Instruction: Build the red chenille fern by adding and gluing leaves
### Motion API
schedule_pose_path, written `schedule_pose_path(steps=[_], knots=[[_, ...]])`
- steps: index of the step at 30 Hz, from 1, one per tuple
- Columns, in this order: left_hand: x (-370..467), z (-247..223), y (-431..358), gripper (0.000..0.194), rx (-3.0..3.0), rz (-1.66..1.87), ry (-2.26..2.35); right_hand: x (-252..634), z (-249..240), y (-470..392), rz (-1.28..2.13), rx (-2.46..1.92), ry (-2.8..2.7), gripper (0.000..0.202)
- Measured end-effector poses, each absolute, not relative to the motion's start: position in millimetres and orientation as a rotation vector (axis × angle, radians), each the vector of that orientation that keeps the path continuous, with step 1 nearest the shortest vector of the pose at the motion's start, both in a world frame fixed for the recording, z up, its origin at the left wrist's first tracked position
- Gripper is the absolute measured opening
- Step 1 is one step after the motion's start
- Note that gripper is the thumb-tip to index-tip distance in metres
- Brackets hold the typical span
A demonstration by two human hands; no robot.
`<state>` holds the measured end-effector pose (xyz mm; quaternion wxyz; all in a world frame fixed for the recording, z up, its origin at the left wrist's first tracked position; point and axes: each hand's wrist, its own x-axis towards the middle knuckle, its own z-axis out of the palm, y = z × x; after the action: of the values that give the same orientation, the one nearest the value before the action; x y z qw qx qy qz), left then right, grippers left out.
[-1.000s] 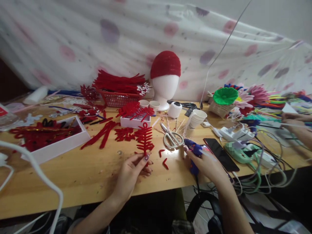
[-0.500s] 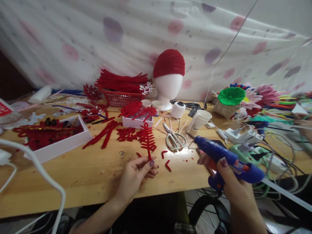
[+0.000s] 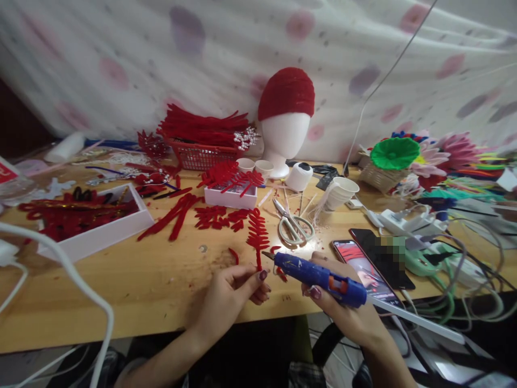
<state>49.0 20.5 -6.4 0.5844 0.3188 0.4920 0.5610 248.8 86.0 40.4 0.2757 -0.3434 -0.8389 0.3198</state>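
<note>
Between its thumb and fingers, my left hand (image 3: 238, 291) pinches the lower stem of a red fuzzy leaf sprig (image 3: 257, 234), which stands upright above the table. My right hand (image 3: 339, 302) is wrapped round a blue glue gun (image 3: 319, 275) with a white glue stick out of its back. The gun's tip is beside the sprig's stem, just above my left fingertips; whether it touches cannot be made out. Small red pieces (image 3: 233, 255) lie near my left hand, others partly behind the gun.
Scissors (image 3: 297, 229) lie behind the gun. A white box of red pieces (image 3: 97, 226) is at left, a red basket (image 3: 202, 156) and a foam head (image 3: 285, 134) at the back. Right are a phone (image 3: 363, 275), power strips (image 3: 412, 223) and cables.
My right hand has brought the glue gun left to the sprig's stem, uncovering the phones at right. My left hand still holds the sprig, slightly further right in view.
</note>
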Motion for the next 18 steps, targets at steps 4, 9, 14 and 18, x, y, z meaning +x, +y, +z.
schedule_pose_path(steps=[4,9,14,18], knots=[[49.7,-5.5,20.4,0.033,0.741,1.314,1.155,247.3,41.1,84.4,0.796,-0.952,-2.268,0.042],[49.3,-3.6,18.4,0.032,0.752,1.295,1.165,245.8,42.7,84.8,0.811,-0.980,-2.269,0.039],[49.1,-4.0,17.7,0.031,0.756,1.306,1.160,244.6,44.4,85.6,0.798,-0.974,-2.316,0.040],[49.6,-3.8,18.7,0.031,0.737,1.307,1.154,245.4,41.5,84.8,0.793,-0.994,-2.293,0.038]])
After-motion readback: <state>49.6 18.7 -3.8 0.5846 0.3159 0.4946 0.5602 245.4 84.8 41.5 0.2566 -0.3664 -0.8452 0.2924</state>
